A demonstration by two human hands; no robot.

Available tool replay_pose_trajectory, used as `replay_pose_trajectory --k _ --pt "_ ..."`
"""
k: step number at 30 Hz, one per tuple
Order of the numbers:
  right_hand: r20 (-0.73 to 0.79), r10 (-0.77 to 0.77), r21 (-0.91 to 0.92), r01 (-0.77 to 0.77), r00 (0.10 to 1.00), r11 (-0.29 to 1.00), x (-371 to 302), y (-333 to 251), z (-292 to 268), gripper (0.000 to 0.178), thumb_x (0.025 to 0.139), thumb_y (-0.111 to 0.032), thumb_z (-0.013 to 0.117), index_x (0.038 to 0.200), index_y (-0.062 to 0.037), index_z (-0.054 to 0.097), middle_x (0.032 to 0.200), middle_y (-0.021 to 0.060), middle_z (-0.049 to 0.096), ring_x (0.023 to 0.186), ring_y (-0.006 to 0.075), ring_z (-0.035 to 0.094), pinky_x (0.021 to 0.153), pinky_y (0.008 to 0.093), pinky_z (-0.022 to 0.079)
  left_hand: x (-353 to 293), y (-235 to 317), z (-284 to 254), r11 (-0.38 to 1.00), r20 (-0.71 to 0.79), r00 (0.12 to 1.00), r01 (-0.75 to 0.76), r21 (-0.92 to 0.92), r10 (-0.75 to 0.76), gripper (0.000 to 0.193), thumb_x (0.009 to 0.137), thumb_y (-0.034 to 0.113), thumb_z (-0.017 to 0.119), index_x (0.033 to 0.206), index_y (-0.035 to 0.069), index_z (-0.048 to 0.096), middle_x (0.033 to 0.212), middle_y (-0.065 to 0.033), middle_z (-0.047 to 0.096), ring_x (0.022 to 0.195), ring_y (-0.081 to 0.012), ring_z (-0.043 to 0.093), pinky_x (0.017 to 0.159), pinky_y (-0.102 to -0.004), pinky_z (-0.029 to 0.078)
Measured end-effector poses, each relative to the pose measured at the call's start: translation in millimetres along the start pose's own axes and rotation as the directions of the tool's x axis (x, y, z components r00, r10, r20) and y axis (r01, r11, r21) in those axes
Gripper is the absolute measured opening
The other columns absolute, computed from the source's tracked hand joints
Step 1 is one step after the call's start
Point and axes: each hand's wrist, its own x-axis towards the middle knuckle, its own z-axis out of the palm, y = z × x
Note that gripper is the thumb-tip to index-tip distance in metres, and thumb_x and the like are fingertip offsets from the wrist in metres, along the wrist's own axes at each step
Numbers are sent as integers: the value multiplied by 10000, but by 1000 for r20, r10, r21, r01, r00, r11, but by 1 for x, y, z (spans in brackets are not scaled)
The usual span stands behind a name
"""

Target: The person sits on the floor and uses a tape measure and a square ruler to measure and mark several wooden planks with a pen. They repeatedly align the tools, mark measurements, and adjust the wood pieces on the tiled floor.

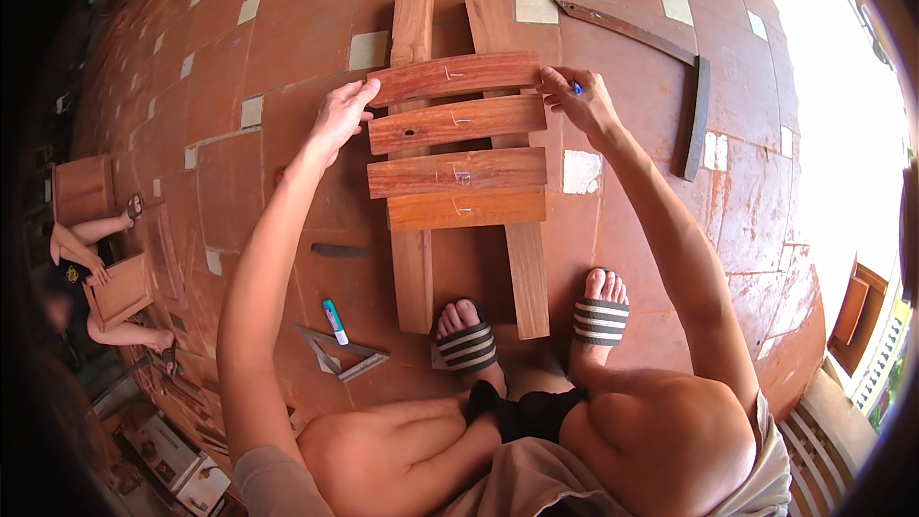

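Several reddish-brown wooden slats lie crosswise over two long wooden beams (413, 273) on the floor, each slat with a pale handwritten mark near its middle. My left hand (345, 118) grips the left end of the farthest slat (479, 75), thumb on its top edge. At that slat's right end, my right hand (584, 103) has its fingers closed, with a blue pen (576, 88) showing between them. The second slat (440, 126) has a small dark knot hole. Nearer to me, the third slat (412, 176) and the nearest slat (498, 209) lie close together.
A large carpenter's square (696, 115) lies at the far right. Left of my sandalled feet are a small triangular square (362, 364), a blue-and-white tube (335, 322) and a dark wood strip (340, 251). At far left another person (86, 258) sits holding a wooden panel (122, 287).
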Motion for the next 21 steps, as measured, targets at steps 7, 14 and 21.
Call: replay_pose_trajectory --k 7,14,21 --pt "95 -76 39 73 993 997 10 0 -10 393 1030 -318 674 1239 10 730 1077 125 780 935 170 690 820 338 571 5 0 -1 992 74 995 -54 -111 63 550 1002 320 709 1455 43 565 1383 -108 665 1216 -211 631 1027 -423 486" --pt "50 -345 -31 347 937 937 -3 0 -3 424 986 -194 730 1362 -12 656 1153 165 770 1035 195 718 917 360 566 2 -18 -6 928 -61 957 -292 -231 285 423 890 -80 738 1258 54 580 1339 -124 675 1208 -169 631 1057 -363 515" --pt "97 -363 -12 366 927 931 -10 -6 1 419 951 -29 711 1365 -36 649 1203 153 759 982 218 739 906 369 578 4 -32 -4 793 -195 865 -503 -345 463 387 839 -175 722 1105 47 548 1402 -159 631 1186 -198 654 1013 -345 554"
